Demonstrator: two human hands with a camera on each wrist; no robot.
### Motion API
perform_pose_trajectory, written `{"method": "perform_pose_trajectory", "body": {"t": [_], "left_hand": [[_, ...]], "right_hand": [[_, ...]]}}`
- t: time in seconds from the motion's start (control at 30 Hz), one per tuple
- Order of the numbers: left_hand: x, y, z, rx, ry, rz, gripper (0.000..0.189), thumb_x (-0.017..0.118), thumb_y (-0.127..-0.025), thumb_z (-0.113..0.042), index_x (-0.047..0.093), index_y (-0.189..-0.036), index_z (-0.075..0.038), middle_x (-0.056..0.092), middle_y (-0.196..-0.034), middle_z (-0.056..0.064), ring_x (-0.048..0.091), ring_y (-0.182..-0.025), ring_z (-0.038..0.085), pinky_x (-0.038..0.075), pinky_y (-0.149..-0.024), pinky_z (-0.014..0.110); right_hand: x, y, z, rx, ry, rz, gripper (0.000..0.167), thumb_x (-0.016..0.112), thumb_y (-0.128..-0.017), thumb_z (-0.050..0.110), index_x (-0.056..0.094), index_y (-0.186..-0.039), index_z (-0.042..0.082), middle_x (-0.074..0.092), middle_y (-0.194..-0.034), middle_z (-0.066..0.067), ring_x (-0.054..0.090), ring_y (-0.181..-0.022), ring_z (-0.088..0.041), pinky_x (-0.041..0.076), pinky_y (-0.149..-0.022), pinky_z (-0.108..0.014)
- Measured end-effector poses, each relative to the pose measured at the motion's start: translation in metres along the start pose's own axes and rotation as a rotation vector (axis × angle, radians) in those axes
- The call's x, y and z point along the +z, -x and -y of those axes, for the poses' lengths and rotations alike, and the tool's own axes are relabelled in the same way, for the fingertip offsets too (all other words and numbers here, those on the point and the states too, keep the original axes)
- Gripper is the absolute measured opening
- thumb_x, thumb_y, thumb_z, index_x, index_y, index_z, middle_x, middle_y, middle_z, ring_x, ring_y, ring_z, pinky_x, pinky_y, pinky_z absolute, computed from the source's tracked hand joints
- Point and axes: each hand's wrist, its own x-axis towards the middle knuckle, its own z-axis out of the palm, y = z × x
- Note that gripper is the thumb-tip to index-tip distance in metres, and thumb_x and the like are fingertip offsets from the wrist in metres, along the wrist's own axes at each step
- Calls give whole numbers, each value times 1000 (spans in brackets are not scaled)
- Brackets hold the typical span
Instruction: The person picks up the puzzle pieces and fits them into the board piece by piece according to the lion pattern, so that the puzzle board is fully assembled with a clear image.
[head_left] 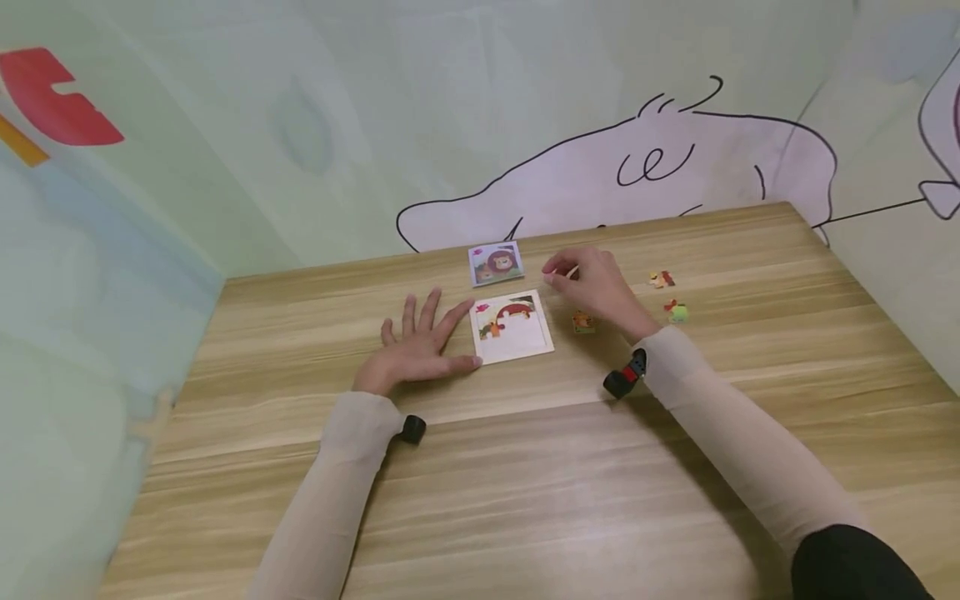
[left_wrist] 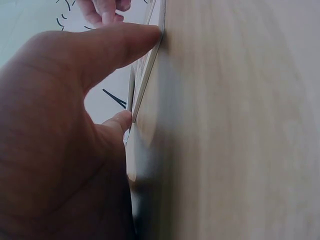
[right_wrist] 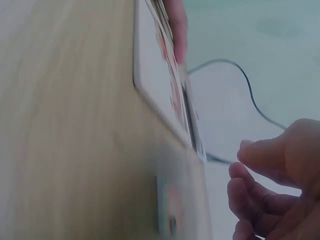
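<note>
A square puzzle board [head_left: 525, 340] lies partly filled, with pieces of a lion picture along its top and left. My left hand [head_left: 416, 346] rests beside it, fingers spread, thumb and index fingertip touching the board's left corners. In the left wrist view the thumb [left_wrist: 117, 47] presses the board's edge. My right hand [head_left: 596, 283] hovers right of the board, thumb and fingertips bent close together. Nothing shows between them in the right wrist view, where the hand [right_wrist: 275, 185] is apart from the board. Beneath that hand lies an orange-brown puzzle piece [head_left: 583, 322].
Behind the board lies a card with a lion picture [head_left: 497, 263]. Farther right are two loose puzzle pieces, a red-and-yellow one [head_left: 662, 279] and a green one [head_left: 678, 312]. The wooden table [head_left: 480, 500] meets a printed wall cloth [head_left: 345, 167] at its back edge.
</note>
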Motion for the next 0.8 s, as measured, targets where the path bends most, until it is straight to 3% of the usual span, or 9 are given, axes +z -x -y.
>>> {"method": "perform_pose_trajectory", "body": {"t": [0.2,0.43,0.63,0.8], "left_hand": [[0,0,1,1,3,5,101,59,-93,-78,-1,-170,-52,-32,-179,2,-38,-161,42,-15,-122,83],[0,0,2,8,10,1,101,59,-93,-77,-1,-170,-52,-32,-179,2,-37,-161,42,-14,-121,83],[-1,0,1,7,8,0,102,59,-92,-77,0,-171,-51,-31,-179,3,-37,-162,42,-14,-122,83],[-1,0,1,5,9,3,102,59,-92,-77,0,-171,-50,-31,-179,3,-37,-161,42,-14,-122,83]], "right_hand": [[-23,3,-20,48,55,7,26,64,-107,18,76,-125,3,76,-124,-22,73,-107,-37,58,-94,-48],[-44,9,-37,104,77,25,28,64,-106,16,75,-128,3,76,-121,-23,76,-96,-33,56,-77,-33],[-52,10,-46,116,153,84,29,67,-103,12,75,-129,1,75,-123,-27,76,-106,-38,56,-97,-53],[-55,10,-51,116,208,160,31,71,-99,10,73,-129,1,74,-125,-28,68,-114,-42,50,-104,-59]]}}
